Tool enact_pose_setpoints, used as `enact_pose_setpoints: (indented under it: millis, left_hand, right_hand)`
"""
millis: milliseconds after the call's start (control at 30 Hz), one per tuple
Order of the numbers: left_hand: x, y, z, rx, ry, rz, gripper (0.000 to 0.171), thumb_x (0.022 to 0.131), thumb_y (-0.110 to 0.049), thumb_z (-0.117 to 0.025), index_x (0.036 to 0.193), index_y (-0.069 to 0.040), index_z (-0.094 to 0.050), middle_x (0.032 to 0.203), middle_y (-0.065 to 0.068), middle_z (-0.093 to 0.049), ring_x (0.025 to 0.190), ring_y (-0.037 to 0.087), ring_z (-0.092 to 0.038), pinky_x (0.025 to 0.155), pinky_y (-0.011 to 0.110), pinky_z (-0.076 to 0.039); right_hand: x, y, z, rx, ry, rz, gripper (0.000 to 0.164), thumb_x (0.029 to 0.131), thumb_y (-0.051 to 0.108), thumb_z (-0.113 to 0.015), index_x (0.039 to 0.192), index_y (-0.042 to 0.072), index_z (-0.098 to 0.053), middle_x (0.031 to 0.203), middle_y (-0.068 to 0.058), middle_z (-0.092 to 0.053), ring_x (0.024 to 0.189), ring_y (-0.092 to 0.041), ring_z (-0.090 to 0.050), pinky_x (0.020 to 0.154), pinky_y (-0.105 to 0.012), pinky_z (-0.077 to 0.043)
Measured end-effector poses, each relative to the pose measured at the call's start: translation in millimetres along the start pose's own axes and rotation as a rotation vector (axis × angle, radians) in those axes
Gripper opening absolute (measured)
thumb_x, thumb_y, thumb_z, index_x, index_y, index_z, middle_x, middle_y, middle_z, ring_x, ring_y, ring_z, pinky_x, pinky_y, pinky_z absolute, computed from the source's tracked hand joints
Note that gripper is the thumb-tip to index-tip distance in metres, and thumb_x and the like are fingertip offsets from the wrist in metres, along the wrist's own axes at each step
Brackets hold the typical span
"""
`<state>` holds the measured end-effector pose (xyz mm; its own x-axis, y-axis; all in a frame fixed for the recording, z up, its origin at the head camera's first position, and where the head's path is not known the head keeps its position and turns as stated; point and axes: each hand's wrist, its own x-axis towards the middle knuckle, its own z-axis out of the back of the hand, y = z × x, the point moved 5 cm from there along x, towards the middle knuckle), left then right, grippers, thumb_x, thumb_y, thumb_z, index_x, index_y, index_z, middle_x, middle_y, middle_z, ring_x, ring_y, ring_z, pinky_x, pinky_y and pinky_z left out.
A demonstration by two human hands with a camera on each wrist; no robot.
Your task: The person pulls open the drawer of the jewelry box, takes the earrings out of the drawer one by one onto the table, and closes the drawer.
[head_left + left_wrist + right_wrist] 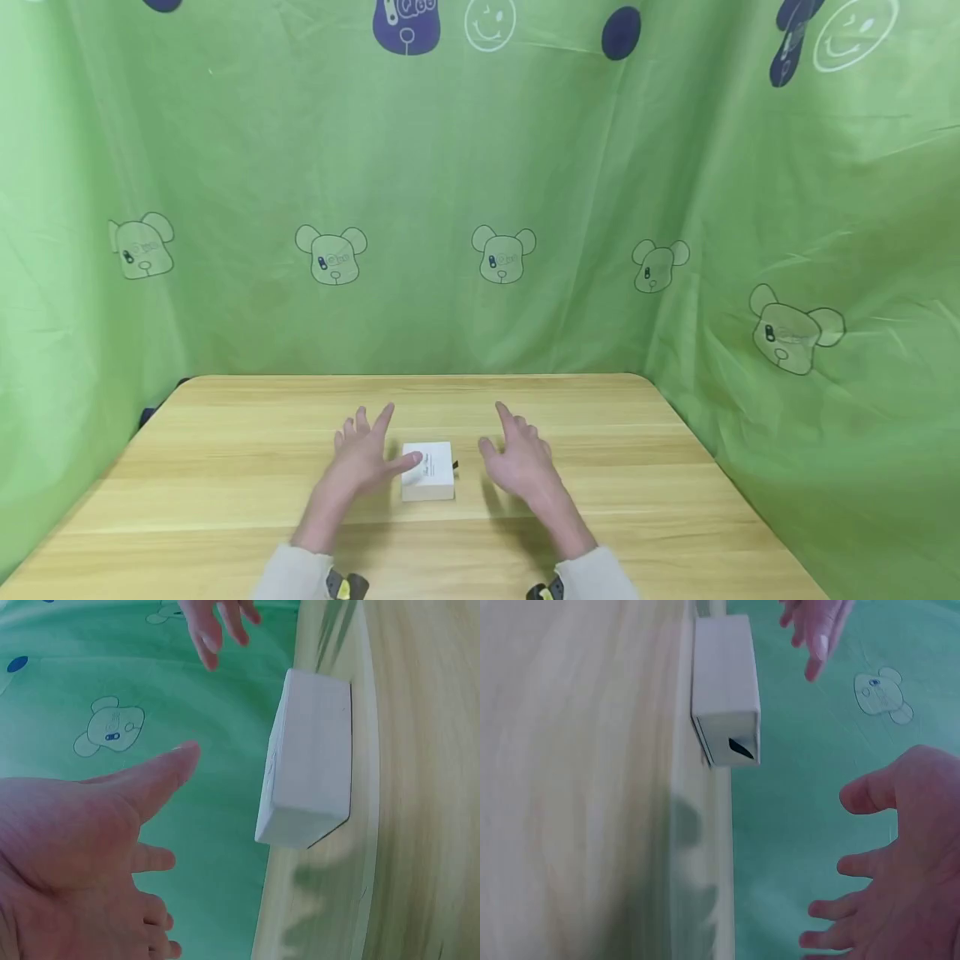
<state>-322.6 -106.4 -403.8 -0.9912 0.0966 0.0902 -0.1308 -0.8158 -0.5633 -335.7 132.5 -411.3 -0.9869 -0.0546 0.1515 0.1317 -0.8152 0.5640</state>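
A small white box with fine dark print on its lid lies on the wooden table. From its right side pokes a short black ribbon tab. My left hand hovers at the box's left, fingers spread, and its thumb overlaps the lid in the head view. On the other side my right hand is held apart from the box, thumb and fingers extended. Both palms face inward and neither hand holds anything. In the left wrist view the box stands beyond the left thumb.
The light wood table reaches back to a green curtain printed with bear heads, which also hangs along both sides. Dark wrist straps show at the pale sleeves. Shadows of the hands fall on the tabletop.
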Motion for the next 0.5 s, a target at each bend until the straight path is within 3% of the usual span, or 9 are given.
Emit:
enact_pose_setpoints:
  millis: [33, 67, 133, 200, 267, 333, 400, 500]
  left_hand:
    - [-0.6, -1.1, -1.3, -0.011, 0.006, -0.002, 0.098, 0.088, -0.051, -0.074, 0.16, -0.007, -0.026, 0.158, 0.044, -0.01, 0.146, 0.065, -0.011, 0.12, 0.073, -0.012]
    - [-1.0, -2.3, -2.8, -0.018, 0.013, -0.006, 0.098, 0.088, -0.051, -0.075, 0.16, -0.007, -0.026, 0.158, 0.044, -0.011, 0.146, 0.064, -0.012, 0.119, 0.074, -0.014]
    - [-2.1, -5.3, -5.7, -0.04, 0.025, -0.013, 0.098, 0.087, -0.051, -0.075, 0.16, -0.008, -0.027, 0.159, 0.043, -0.011, 0.146, 0.064, -0.012, 0.117, 0.076, -0.016]
    - [-2.8, -7.7, -9.5, -0.055, 0.043, -0.018, 0.098, 0.087, -0.052, -0.075, 0.161, -0.009, -0.026, 0.16, 0.042, -0.011, 0.147, 0.063, -0.013, 0.116, 0.076, -0.018]
    - [-2.9, -10.9, -12.5, -0.062, 0.056, -0.028, 0.098, 0.087, -0.052, -0.075, 0.161, -0.009, -0.027, 0.16, 0.041, -0.012, 0.147, 0.063, -0.014, 0.115, 0.077, -0.019]
    - [-2.7, -13.2, -15.2, -0.058, 0.066, -0.03, 0.098, 0.087, -0.053, -0.075, 0.161, -0.01, -0.028, 0.161, 0.041, -0.014, 0.146, 0.063, -0.015, 0.113, 0.078, -0.023]
    - [-2.9, -15.7, -17.4, -0.047, 0.074, -0.029, 0.098, 0.087, -0.054, -0.075, 0.161, -0.01, -0.028, 0.16, 0.04, -0.016, 0.145, 0.063, -0.018, 0.111, 0.079, -0.027]
    - [-3.8, -19.4, -21.7, -0.032, 0.103, -0.026, 0.098, 0.086, -0.054, -0.075, 0.16, -0.01, -0.029, 0.16, 0.04, -0.017, 0.145, 0.063, -0.019, 0.11, 0.079, -0.027]
  right_hand:
    - [-1.0, 1.6, -2.2, 0.027, 0.013, 0.0, 0.069, 0.101, 0.037, -0.052, 0.161, 0.014, -0.027, 0.159, -0.025, -0.037, 0.144, -0.048, -0.037, 0.118, -0.068, -0.028]
    - [-1.9, 3.2, -4.6, 0.062, 0.031, -0.003, 0.069, 0.101, 0.036, -0.052, 0.161, 0.016, -0.026, 0.159, -0.024, -0.038, 0.133, -0.045, -0.05, 0.111, -0.066, -0.039]
    - [-3.3, 6.3, -9.6, 0.124, 0.061, -0.007, 0.067, 0.101, 0.034, -0.051, 0.162, 0.019, -0.026, 0.153, -0.024, -0.046, 0.099, -0.035, -0.068, 0.088, -0.056, -0.057]
    - [-4.4, 9.6, -14.3, 0.187, 0.094, -0.017, 0.065, 0.102, 0.034, -0.049, 0.162, 0.022, -0.025, 0.145, -0.027, -0.053, 0.061, -0.019, -0.06, 0.058, -0.039, -0.058]
    - [-4.7, 12.8, -18.3, 0.24, 0.119, -0.015, 0.063, 0.102, 0.033, -0.048, 0.161, 0.023, -0.027, 0.142, -0.029, -0.055, 0.043, -0.01, -0.036, 0.044, -0.029, -0.046]
    - [-5.1, 16.1, -20.5, 0.251, 0.129, -0.002, 0.061, 0.103, 0.035, -0.048, 0.16, 0.021, -0.031, 0.139, -0.03, -0.057, 0.047, -0.009, -0.041, 0.047, -0.031, -0.048]
    - [-5.6, 18.2, -23.0, 0.255, 0.138, 0.003, 0.06, 0.102, 0.036, -0.048, 0.158, 0.02, -0.034, 0.149, -0.029, -0.049, 0.053, -0.014, -0.048, 0.057, -0.038, -0.053]
    - [-6.8, 19.9, -27.3, 0.241, 0.156, 0.013, 0.059, 0.102, 0.037, -0.049, 0.156, 0.017, -0.038, 0.145, -0.028, -0.053, 0.082, -0.025, -0.066, 0.073, -0.048, -0.056]
